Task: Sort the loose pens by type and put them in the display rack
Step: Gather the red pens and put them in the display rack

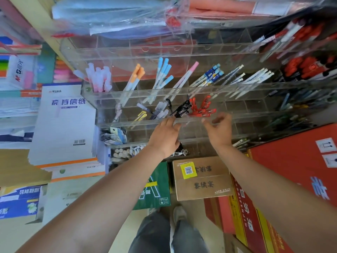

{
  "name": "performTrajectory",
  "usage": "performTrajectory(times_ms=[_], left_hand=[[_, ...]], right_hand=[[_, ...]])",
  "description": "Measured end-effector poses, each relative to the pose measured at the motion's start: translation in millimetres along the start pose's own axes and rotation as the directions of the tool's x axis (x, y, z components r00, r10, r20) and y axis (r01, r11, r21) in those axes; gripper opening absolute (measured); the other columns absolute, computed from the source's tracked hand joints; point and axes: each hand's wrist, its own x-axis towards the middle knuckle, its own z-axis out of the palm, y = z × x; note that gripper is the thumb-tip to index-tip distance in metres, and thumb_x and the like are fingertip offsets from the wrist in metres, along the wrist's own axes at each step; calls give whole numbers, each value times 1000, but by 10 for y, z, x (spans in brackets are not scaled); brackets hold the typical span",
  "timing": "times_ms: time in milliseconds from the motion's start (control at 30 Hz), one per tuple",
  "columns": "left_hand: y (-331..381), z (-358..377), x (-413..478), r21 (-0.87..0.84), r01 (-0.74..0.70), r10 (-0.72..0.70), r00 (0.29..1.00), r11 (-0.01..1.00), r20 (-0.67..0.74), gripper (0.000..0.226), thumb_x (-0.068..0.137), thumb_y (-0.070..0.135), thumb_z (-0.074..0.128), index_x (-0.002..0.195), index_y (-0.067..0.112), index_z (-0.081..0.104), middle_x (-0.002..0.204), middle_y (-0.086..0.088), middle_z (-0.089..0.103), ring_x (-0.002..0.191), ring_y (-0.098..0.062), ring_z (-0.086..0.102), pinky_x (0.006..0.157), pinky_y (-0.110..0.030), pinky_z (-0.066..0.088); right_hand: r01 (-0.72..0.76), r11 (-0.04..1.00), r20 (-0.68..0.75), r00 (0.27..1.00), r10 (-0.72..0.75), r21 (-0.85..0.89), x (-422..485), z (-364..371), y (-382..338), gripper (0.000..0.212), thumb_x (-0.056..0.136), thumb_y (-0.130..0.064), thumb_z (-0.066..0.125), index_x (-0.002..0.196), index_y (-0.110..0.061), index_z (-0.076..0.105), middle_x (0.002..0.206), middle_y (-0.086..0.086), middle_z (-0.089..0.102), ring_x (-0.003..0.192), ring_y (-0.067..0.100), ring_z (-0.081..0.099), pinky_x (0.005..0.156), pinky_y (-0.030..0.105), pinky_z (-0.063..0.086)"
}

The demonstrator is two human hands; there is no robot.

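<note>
The head view looks down two bare arms reaching to the clear display rack (138,52). The left hand (165,136) has its fingers straight and apart, holding nothing, with the fingertips at the front lip of a tier. Just beyond them the black pens (182,109) lean in their compartment. The right hand (219,130), beside it and slightly blurred, has loosely curved, parted fingers with nothing visible in them. Just above it the red pens (201,108) fan out in the next cell. Higher than both hands, orange-capped pens (138,72) and blue-capped pens (164,70) each keep their own cell, tilted back so the stepped tiers show every type. With both palms empty, this is probably straightening or reaching, not placing
</note>
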Motion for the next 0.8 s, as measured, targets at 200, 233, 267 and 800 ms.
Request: performTrajectory(times_ms=[200, 233, 267, 800], left_hand=[[-86, 43, -384, -92, 106, -112, 992, 990, -63, 34, 91, 18, 49, 124, 17, 57, 121, -6, 58, 115, -24, 50, 96, -36, 44], [-127, 49, -482, -94, 130, -137, 988, 987, -71, 31, 91, 18, 48, 119, 17, 60, 116, -5, 60, 111, -23, 53, 91, -35, 46], [-177, 54, -587, -102, 157, -165, 983, 982, -77, 29, 90, 19, 48, 116, 17, 61, 112, -4, 61, 107, -23, 55, 87, -35, 47], [-2714, 433, -3548, -208, 623, -634, 773, 754, 15, 37, 92, 25, 48, 128, 19, 47, 125, -7, 52, 118, -26, 47, 95, -37, 38]], right_hand=[[26, 987, 472, 880, 51, -156, -417, 265, 73, 11, 91, -16, 62, 89, -19, 52, 84, -2, 57, 80, 21, 59, 67, 32, 50], [80, 983, 516, 856, 16, -163, -489, 346, 47, 13, 91, -13, 61, 86, -21, 53, 82, -2, 58, 79, 20, 58, 70, 35, 51], [146, 970, 554, 832, -15, -192, -564, 421, -11, 16, 90, -10, 61, 83, -22, 54, 78, -3, 58, 78, 19, 57, 74, 39, 51], [822, 569, 920, 230, -318, -9, -2982, 3147, -1190, 26, 88, -14, 54, 112, -14, 62, 104, 1, 62, 90, 25, 62, 74, 32, 46]])
